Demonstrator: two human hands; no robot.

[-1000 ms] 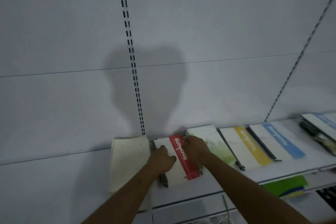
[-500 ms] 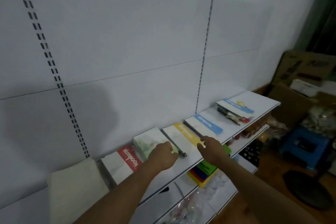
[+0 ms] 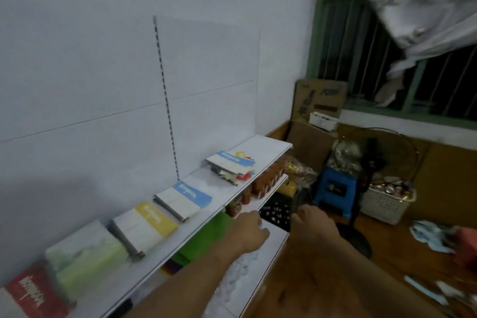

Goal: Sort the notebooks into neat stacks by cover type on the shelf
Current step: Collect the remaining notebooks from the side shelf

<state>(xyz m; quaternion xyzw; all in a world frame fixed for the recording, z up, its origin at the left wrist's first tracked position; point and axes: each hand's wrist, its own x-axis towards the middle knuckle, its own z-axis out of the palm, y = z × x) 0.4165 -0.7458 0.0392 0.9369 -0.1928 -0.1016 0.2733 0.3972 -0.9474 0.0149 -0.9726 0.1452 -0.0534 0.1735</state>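
Observation:
Notebook stacks lie in a row on the white upper shelf (image 3: 265,146): a red-banded one (image 3: 33,294) at the near left, then a green-covered stack (image 3: 85,258), a yellow-banded one (image 3: 147,224) and a blue-banded one (image 3: 185,199). Further right sits an untidy mixed pile (image 3: 232,165) with a blue-banded notebook on top. My left hand (image 3: 249,230) hovers past the shelf's front edge, fingers curled, holding nothing. My right hand (image 3: 313,224) is beside it, over the floor side, blurred, its fingers folded out of sight. Neither hand touches a notebook.
A lower shelf (image 3: 273,240) carries green folders (image 3: 206,237) and packaged goods (image 3: 265,181). On the wooden floor to the right stand a blue stool (image 3: 335,188), a white basket (image 3: 384,204), a floor fan (image 3: 374,157) and cardboard boxes (image 3: 320,100).
My view has swung right along the shelf. Both hands have left the red and then the green and yellow notebooks and moved right, off the shelf edge.

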